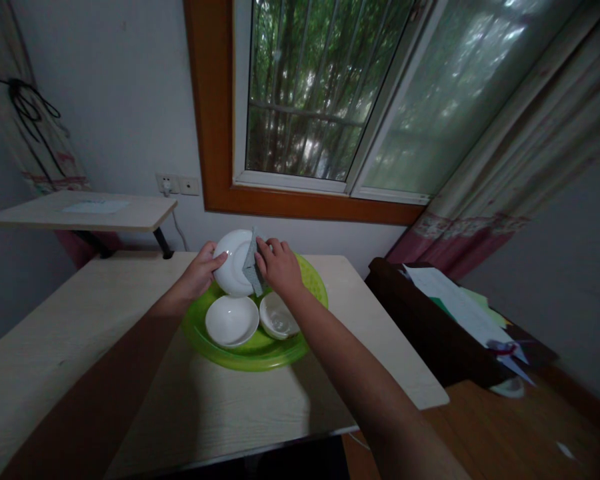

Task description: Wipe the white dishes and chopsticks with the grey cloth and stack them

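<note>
My left hand (203, 269) grips the left rim of a white plate (233, 262), thumb on its face. The plate is tilted up above a round green basin (245, 362). Pressed against the plate's right side is a grey cloth (253, 263), pinched in the fingers of my right hand (281, 267). Two white bowls sit in the basin below: the left bowl (231, 321) shows whole, while the right bowl (277, 315) is partly covered by my right forearm.
The basin stands on a pale wooden table (370, 340). At the back left is a raised shelf (105, 212) with a paper on it. A dark brown box-like piece (420, 327) with papers stands right of the table. A window (320, 100) is behind.
</note>
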